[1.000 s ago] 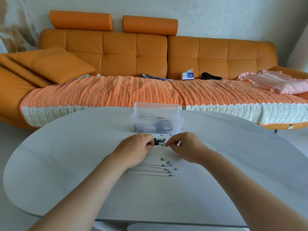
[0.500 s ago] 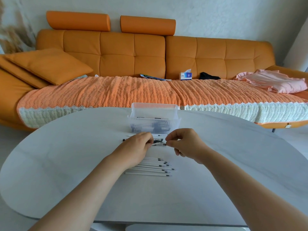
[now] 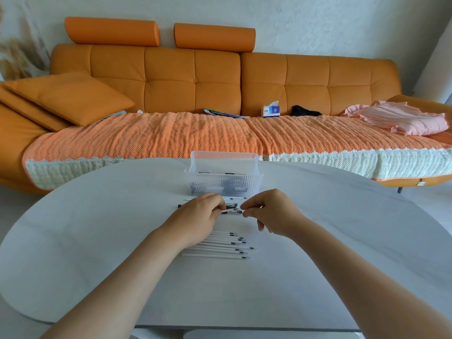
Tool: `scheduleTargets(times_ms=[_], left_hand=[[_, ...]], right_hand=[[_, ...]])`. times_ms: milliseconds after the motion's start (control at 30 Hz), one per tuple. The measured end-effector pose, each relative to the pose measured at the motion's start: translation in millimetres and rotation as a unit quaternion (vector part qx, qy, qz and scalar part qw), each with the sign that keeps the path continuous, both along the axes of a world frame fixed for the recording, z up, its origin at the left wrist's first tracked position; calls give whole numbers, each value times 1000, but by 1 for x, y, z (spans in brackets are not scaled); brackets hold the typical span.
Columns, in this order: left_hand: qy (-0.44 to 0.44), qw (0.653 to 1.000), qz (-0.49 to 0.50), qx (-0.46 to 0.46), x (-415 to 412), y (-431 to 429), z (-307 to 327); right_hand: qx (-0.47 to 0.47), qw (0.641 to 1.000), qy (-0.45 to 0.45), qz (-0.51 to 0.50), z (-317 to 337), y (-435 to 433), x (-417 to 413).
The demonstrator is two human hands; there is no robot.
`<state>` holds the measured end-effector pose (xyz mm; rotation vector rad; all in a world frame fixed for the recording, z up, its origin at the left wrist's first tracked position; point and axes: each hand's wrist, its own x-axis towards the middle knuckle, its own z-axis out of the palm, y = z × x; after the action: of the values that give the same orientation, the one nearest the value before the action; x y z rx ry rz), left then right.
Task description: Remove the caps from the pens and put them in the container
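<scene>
Fingers (image 3: 249, 208) of right hand (image 3: 271, 214) pinch pen (image 3: 230, 211) end | left hand (image 3: 195, 221) grips its barrel

The open-topped container (image 3: 255, 183) stands just beyond the left hand (image 3: 195, 221) and right hand (image 3: 271, 214), which pinch one pen (image 3: 230, 210) between them, with loose pens (image 3: 232, 198) in the gap. A row of white pens (image 3: 220, 250) lies under the left wrist; the surface (image 3: 97, 241) spreads bare on either side.
</scene>
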<state>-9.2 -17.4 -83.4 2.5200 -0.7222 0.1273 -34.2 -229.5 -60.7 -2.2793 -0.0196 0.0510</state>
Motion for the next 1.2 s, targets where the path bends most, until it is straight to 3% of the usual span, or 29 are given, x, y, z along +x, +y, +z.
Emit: scheduleTargets(times_ms=[967, 1200], left_hand=[[-3, 1000, -9, -4, -5, 1, 5], [-6, 1000, -12, -4, -6, 4, 6]], right_hand=[[-68, 994, -77, 21, -16, 5, 6], [-116, 986, -93, 72, -15, 8, 1]])
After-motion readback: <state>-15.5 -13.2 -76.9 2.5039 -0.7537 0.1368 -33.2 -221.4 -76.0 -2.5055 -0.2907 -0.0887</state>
